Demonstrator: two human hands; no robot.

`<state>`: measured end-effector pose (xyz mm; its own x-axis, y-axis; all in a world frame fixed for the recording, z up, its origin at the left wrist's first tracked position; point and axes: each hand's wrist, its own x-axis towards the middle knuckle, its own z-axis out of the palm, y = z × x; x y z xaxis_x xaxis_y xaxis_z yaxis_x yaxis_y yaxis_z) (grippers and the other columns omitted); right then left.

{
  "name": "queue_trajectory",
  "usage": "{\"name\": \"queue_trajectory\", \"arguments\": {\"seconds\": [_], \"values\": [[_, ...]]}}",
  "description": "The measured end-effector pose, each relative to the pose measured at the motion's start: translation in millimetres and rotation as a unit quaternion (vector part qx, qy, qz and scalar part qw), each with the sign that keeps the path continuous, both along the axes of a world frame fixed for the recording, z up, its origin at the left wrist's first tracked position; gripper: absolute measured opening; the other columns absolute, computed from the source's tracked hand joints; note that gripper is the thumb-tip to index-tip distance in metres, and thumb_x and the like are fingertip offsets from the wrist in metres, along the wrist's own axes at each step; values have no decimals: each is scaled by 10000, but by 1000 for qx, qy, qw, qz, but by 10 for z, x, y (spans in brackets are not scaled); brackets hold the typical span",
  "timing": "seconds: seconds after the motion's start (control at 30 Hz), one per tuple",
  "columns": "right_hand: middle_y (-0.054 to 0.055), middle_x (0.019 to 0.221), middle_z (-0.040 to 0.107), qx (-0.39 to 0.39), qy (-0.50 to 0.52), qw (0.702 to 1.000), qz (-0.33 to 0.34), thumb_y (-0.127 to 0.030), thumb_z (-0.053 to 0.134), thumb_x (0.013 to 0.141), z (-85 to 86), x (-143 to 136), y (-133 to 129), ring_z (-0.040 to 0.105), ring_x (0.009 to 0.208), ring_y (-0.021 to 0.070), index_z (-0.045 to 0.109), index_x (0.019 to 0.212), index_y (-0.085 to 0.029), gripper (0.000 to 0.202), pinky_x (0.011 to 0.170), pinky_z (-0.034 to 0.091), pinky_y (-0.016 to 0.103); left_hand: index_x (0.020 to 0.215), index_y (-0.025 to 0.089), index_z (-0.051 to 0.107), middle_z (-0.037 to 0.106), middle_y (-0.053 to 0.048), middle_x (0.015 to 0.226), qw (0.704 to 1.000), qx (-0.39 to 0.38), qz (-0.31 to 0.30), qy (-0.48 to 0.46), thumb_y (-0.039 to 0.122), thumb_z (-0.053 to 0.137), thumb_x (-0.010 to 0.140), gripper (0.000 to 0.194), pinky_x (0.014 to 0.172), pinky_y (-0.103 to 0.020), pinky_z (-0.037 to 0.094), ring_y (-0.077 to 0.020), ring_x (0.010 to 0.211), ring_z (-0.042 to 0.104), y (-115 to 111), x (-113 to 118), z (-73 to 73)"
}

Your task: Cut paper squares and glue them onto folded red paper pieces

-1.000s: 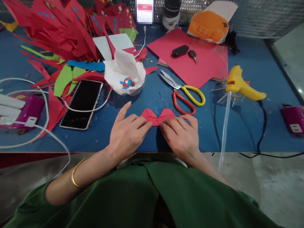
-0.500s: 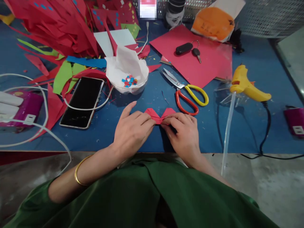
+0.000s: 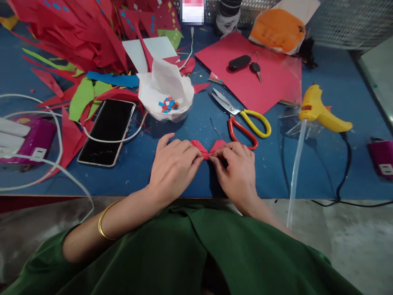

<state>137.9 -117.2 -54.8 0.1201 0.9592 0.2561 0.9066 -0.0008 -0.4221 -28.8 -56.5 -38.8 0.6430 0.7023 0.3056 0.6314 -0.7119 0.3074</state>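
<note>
Between my hands, close to the table's near edge, is a folded piece of red paper (image 3: 206,155) with two flaps rising on either side of a V-shaped dip. My left hand (image 3: 175,166) pinches its left part between thumb and fingers. The fingertips of my right hand (image 3: 236,168) grip the right part in the same way. My fingers cover much of the paper's sides. Just beyond my right hand lie scissors (image 3: 235,112) with one red and one yellow handle, blades spread a little.
A paper-lined bowl (image 3: 184,90) holds small coloured paper bits. A phone (image 3: 106,133) and white cable lie left; red paper cut-outs (image 3: 76,32) pile behind. Keys (image 3: 254,67) rest on red sheets (image 3: 270,86). A yellow glue gun (image 3: 322,110) with a clear stick lies right.
Both hands stay on the folded red paper, with only slight shifts of the fingers; the left hand has edged a little to the right. The whole view has shifted slightly.
</note>
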Motion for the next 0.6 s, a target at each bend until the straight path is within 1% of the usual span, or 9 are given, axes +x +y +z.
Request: {"name": "queue_trajectory", "arguments": {"seconds": [0.13,0.4,0.5,0.6], "values": [[56,928,648,0,-2,1000,-13,-337,599,928,-10,-2,-1,560,894,231,664,839,-208,170,791,377,385,780,207,662,691,-16,774,1000,3,6,0,219,537,939,203,1024,-504,399,-190,737,616,-11,13,-17],[52,926,642,-3,3,1000,-19,-326,595,924,-3,-4,5,554,887,235,655,846,-214,150,779,365,388,828,248,700,688,11,743,997,70,8,19,247,515,968,232,1047,-506,367,-188,705,602,-27,-8,-28],[47,923,640,0,-2,1000,-19,-329,601,921,-6,1,11,552,880,231,655,840,-219,147,779,364,388,836,238,698,678,13,727,996,83,16,21,245,508,972,234,1053,-501,373,-178,704,601,-32,-10,-39],[46,925,640,-2,-9,1000,-16,-334,603,922,-1,4,18,548,879,231,659,842,-220,150,778,362,388,860,236,700,698,15,754,995,93,16,20,229,521,965,208,1071,-511,362,-181,737,620,-47,-15,-43]]}}
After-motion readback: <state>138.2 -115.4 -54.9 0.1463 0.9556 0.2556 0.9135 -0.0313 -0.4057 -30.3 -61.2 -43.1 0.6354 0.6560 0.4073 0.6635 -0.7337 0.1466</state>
